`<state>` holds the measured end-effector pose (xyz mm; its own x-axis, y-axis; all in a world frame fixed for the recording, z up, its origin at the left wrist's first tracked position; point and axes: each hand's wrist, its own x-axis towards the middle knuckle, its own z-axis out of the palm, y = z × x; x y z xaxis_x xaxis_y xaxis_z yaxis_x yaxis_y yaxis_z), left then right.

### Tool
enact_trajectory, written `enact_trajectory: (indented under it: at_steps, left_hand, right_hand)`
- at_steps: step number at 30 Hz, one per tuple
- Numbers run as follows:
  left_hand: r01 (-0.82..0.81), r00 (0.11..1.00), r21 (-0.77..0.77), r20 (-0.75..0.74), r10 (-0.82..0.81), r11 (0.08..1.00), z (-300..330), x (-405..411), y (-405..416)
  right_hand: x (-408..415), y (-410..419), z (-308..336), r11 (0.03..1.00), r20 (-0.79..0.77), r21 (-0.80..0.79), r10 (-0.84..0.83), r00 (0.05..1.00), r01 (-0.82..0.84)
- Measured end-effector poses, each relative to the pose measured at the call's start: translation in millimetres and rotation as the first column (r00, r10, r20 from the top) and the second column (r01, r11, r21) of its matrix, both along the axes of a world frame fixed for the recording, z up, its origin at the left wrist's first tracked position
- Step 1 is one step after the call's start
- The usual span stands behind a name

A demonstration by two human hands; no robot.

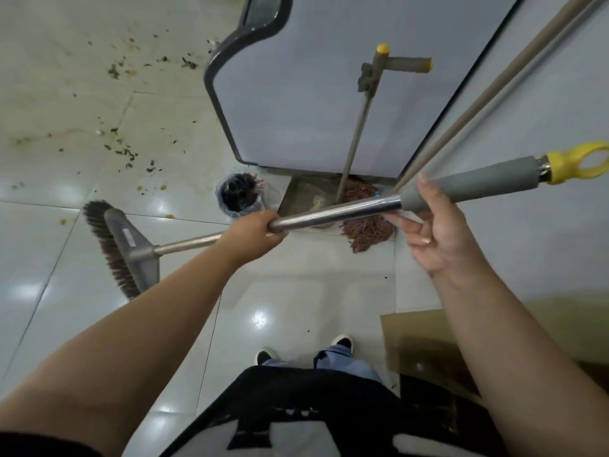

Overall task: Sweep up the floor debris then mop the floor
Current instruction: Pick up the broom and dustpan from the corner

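— Left grip (255, 234) is closed around the metal shaft of the broom (230, 237), the fingers wrapped fully on it. How is the right one?

— The right hand (435, 230) is at the grey foam sleeve near the top of the same handle. The thumb stands up against the sleeve and the fingers are loosely bent under it. It touches the sleeve, but it does not close firmly around it.

— Where is the broom head?

— The broom head (122, 249) is low on the left, grey with brown bristles, above the pale tiled floor (49, 245). The handle runs from there up to the right and ends in a yellow hanging loop (575, 163).

— And the dirt?

— The floor debris (125, 150) lies scattered on the tiles in the upper left, dark crumbs and some yellowish spots, well apart from the bristles.

— Is the mop visible?

— Yes. The mop (365, 225) leans against a light grey cabinet (329, 94), its reddish strings resting on the floor, partly behind the broom handle. Just beside it stands a dustpan (303, 199), and left of that a small bin (240, 197) with a dark bag inside. Two beige poles (514, 80) cross the upper right corner.
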<state>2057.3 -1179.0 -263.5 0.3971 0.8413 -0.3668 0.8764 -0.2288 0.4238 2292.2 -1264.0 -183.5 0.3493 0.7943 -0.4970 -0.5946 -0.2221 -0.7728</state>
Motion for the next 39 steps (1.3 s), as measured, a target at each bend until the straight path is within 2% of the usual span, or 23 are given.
enact_trajectory:
  at_steps: [2, 4, 7, 9, 11, 13, 16, 17, 18, 19, 20, 21, 22, 24, 25, 27, 29, 34, 39]
  left_hand:
    - [0.032, 0.999, 0.002, -0.037, -0.032, 0.999, 2.7, -26.6, -0.6]
    - [0.102, 0.988, -0.014, -0.11, -0.103, 0.995, 4.2, -51.4, -4.3]
    - [0.168, 0.97, -0.069, -0.165, -0.177, 0.983, 7.2, -82.5, -16.8]
    - [0.179, 0.969, -0.079, -0.157, -0.19, 0.981, 10.1, -96.6, -23.9]
    - [0.154, 0.979, -0.068, -0.124, -0.161, 0.986, 13.5, -107.6, -28.2]
    - [0.109, 0.99, -0.076, -0.086, -0.115, 0.991, 16.1, -114.4, -27.8]
    - [0.135, 0.988, -0.118, -0.065, -0.143, 0.984, 14.7, -114.9, -32.1]
    - [0.15, 0.986, -0.136, -0.058, -0.159, 0.979, 12.3, -112.9, -35.2]
    - [0.167, 0.983, -0.153, -0.051, -0.177, 0.974, 9.3, -109.8, -38.4]
    - [0.194, 0.978, -0.165, -0.046, -0.204, 0.967, 6.9, -105.8, -41.1]
    - [0.227, 0.97, -0.167, -0.048, -0.238, 0.959, 5.8, -101.6, -42.8]
    - [0.254, 0.963, -0.159, -0.049, -0.265, 0.954, 6.1, -97.4, -42.8]
    - [0.277, 0.958, -0.141, -0.041, -0.285, 0.95, 7.8, -93.1, -41.6]
    - [0.315, 0.948, -0.101, -0.019, -0.318, 0.944, 13.0, -84.9, -37.8]
    - [0.337, 0.941, -0.089, -0.013, -0.339, 0.937, 14.4, -80.8, -35.6]
    - [0.381, 0.923, -0.083, -0.019, -0.384, 0.921, 14.1, -72.3, -30.5]
    - [0.419, 0.905, -0.09, -0.036, -0.423, 0.904, 13.5, -61.9, -23.3]
    - [0.462, 0.883, -0.138, -0.022, -0.469, 0.876, 13.2, -20.0, 3.3]
    - [0.437, 0.889, -0.192, -0.06, -0.454, 0.879, 8.6, 24.3, 49.7]
  right_hand:
    - [-20.6, -1.8, -1.9, 0.998, -0.124, -0.062, -0.031, 0.992, 0.023]
    - [-43.5, -4.9, -3.0, 0.976, -0.197, -0.206, 0.027, 0.98, -0.069]
    - [-80.7, -9.6, -2.0, 0.815, -0.214, -0.348, 0.413, 0.885, -0.464]
    - [-107.3, -3.6, 4.1, 0.768, -0.092, -0.35, 0.541, 0.836, -0.536]
    - [-135.0, 7.5, 10.7, 0.793, 0.161, -0.333, 0.581, 0.798, -0.51]
    - [-158.6, 15.5, 18.2, 0.783, 0.381, -0.321, 0.622, 0.684, -0.533]
    - [-176.3, 30.1, 35.3, 0.763, 0.47, -0.217, 0.628, 0.62, -0.609]
    - [-176.2, 37.2, 40.5, 0.761, 0.559, -0.204, 0.607, 0.564, -0.616]
    - [-174.5, 45.3, 45.2, 0.747, 0.677, -0.248, 0.589, 0.441, -0.616]
    - [-172.1, 52.6, 46.4, 0.717, 0.76, -0.343, 0.592, 0.27, -0.607]
    - [-168.1, 57.9, 43.8, 0.661, 0.769, -0.476, 0.633, 0.09, -0.581]
    - [-163.3, 60.3, 39.5, 0.567, 0.683, -0.612, 0.73, -0.007, -0.552]
    - [-157.2, 60.2, 34.3, 0.436, 0.533, -0.718, 0.846, -0.025, -0.543]
    - [-145.2, 53.5, 26.5, 0.174, 0.188, -0.792, 0.982, 0.037, -0.585]
    - [-138.6, 50.1, 22.2, 0.085, 0.068, -0.784, 0.996, 0.05, -0.615]
    - [-125.1, 46.0, 13.5, -0.002, -0.016, -0.756, 1.0, 0.016, -0.655]
    - [-115.2, 42.5, 9.5, -0.004, 0.005, -0.757, 1.0, -0.013, -0.654]
    - [-75.6, 53.0, -0.6, 0.058, 0.075, -0.779, 0.997, -0.001, -0.625]
    - [-8.9, 85.0, -9.1, 0.052, 0.056, -0.785, 0.998, 0.013, -0.618]
